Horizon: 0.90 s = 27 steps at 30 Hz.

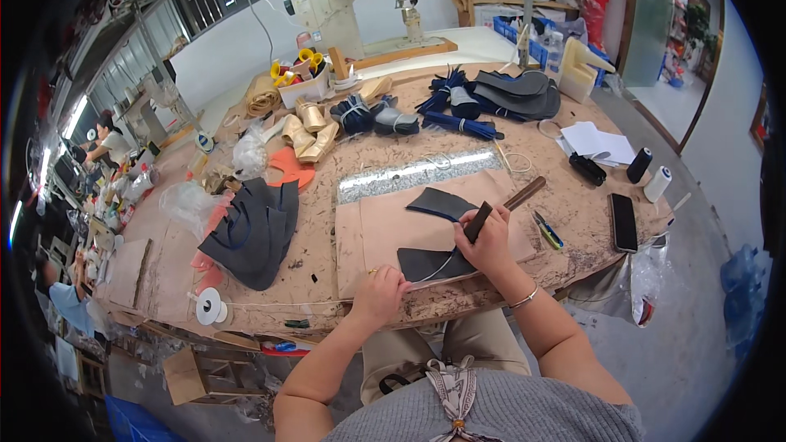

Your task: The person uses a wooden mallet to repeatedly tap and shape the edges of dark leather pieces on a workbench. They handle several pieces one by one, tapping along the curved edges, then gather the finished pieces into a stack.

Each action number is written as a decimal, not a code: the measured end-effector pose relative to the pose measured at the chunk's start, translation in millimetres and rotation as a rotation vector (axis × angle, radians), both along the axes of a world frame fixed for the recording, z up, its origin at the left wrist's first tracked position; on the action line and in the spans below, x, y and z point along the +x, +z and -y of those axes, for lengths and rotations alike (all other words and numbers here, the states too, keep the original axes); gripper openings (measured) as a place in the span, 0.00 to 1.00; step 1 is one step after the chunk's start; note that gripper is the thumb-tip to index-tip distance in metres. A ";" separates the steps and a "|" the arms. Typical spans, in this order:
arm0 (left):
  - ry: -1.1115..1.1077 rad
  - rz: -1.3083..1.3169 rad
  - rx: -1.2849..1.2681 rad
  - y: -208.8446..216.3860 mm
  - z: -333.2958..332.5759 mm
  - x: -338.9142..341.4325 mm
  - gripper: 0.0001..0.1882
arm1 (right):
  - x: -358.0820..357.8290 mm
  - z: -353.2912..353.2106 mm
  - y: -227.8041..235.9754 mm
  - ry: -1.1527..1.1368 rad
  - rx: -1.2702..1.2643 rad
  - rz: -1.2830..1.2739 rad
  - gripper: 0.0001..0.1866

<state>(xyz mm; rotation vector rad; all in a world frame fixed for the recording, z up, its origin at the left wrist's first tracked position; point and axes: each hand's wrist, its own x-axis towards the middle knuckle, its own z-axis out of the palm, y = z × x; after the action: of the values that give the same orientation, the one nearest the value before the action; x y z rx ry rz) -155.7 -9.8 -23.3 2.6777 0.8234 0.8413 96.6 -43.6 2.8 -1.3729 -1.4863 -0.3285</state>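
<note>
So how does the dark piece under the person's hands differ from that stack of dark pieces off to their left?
The dark piece lies alone and flat on the tan board, pinned by the right hand, which holds a wooden-handled tool; the stack of dark pieces is a loose, fanned pile that no hand touches. The single piece is smaller than the pile, and the left hand rests at the table's edge beside it. Both look like the same dark sheet material with blue edging.

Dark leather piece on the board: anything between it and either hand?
Nothing visible. The right hand presses a wooden-handled tool onto the dark leather piece; the left hand rests at its left edge.
</note>
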 end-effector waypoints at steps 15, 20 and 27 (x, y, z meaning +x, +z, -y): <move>0.098 -0.174 -0.361 36.2 -6.9 4.2 0.10 | 2.2 0.0 -3.1 0.009 0.011 0.020 0.10; -0.021 -0.029 -0.557 21.5 -66.7 -26.3 0.12 | 0.5 -1.2 -1.4 0.013 0.000 0.023 0.10; 0.163 -0.015 0.007 52.2 -81.4 -24.2 0.11 | 3.9 -2.0 -5.7 -0.005 -0.006 -0.005 0.10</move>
<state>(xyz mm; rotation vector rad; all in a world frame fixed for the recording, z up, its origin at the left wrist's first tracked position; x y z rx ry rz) -179.9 71.6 28.9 2.6537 1.0558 0.8619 100.5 -41.6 -2.9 -1.3813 -1.4809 -0.3238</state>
